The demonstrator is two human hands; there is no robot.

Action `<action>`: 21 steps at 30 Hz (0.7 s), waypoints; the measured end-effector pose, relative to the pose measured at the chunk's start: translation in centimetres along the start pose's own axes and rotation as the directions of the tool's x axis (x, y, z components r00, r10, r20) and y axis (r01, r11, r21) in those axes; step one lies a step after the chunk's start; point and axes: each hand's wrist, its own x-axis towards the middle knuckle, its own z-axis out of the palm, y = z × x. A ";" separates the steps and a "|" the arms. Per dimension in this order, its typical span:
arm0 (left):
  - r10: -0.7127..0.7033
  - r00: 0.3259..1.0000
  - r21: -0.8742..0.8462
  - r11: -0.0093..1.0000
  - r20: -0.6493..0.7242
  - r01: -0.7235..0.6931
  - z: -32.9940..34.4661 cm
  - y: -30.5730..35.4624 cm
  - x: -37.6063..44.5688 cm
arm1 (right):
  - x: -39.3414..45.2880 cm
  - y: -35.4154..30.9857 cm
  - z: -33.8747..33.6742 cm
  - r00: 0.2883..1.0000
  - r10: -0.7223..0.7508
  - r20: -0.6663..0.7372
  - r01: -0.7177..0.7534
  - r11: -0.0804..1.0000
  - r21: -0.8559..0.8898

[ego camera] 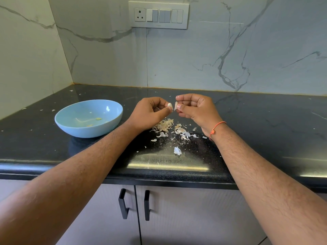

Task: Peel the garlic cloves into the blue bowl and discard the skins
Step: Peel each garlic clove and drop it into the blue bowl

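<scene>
Grey cabinet doors (177, 218) with two black handles (123, 204) sit nearest you, under the rounded front edge of a black speckled counter (265, 124). Your two bare forearms reach out over that edge and meet above the middle of the worktop.

Just beyond the edge lies a lone white flake of skin, and past it a loose pile of garlic skins (169, 128) is scattered on the counter directly beneath your hands, some pieces partly hidden by your left wrist.

Your left hand (150, 114) is held above the pile with its fingers curled, thumb and fingertips pinching a pale garlic clove (170, 105). Your right hand (194, 108), an orange thread (215, 129) tied at its wrist, faces it with fingers curled too, thumb and forefinger pinching a flap of skin (176, 105) just beside the clove. Whether that flap is attached to the clove or free of it cannot be told. Both hands are raised clear of the counter, their fingertips almost touching.

To the left of your left hand, near it but apart, the blue bowl (113, 112) stands on the counter, holding a few small pale yellow bits.

Farthest back rises a white marble-patterned wall with grey veins, carrying a white switch panel (158, 15) and socket.
</scene>
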 end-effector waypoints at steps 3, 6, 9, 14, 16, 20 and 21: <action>-0.021 1.000 0.031 0.999 0.007 0.021 -0.2 0.0 0.1 | 0.1 0.0 -0.3 0.999 -0.002 -0.032 0.002 1.000 0.013; 0.002 0.999 0.072 0.997 0.038 -0.005 -0.2 -0.1 0.1 | 0.0 0.0 -0.2 1.000 -0.004 -0.015 0.003 1.000 -0.019; 0.062 0.998 0.053 0.997 0.025 -0.064 -0.2 -0.3 0.1 | -0.1 0.0 -0.1 0.999 0.016 0.038 -0.014 0.999 -0.052; 0.178 0.983 0.138 0.973 0.043 -0.182 -0.1 -0.4 0.1 | 0.0 -0.1 -0.3 0.996 0.074 0.053 -0.071 0.996 -0.050; 0.182 0.983 0.127 0.975 0.007 -0.181 -0.1 -0.3 0.0 | 0.0 0.0 -0.3 0.995 0.084 0.048 -0.081 0.995 -0.053; 0.162 0.984 0.067 0.985 -0.071 -0.157 -0.2 -0.4 0.2 | -0.2 0.2 -0.2 0.993 0.081 0.085 -0.068 0.988 -0.139; 0.153 0.985 0.062 0.987 -0.079 -0.148 -0.2 -0.5 0.3 | -0.2 0.2 -0.1 0.994 0.068 0.086 -0.053 0.986 -0.161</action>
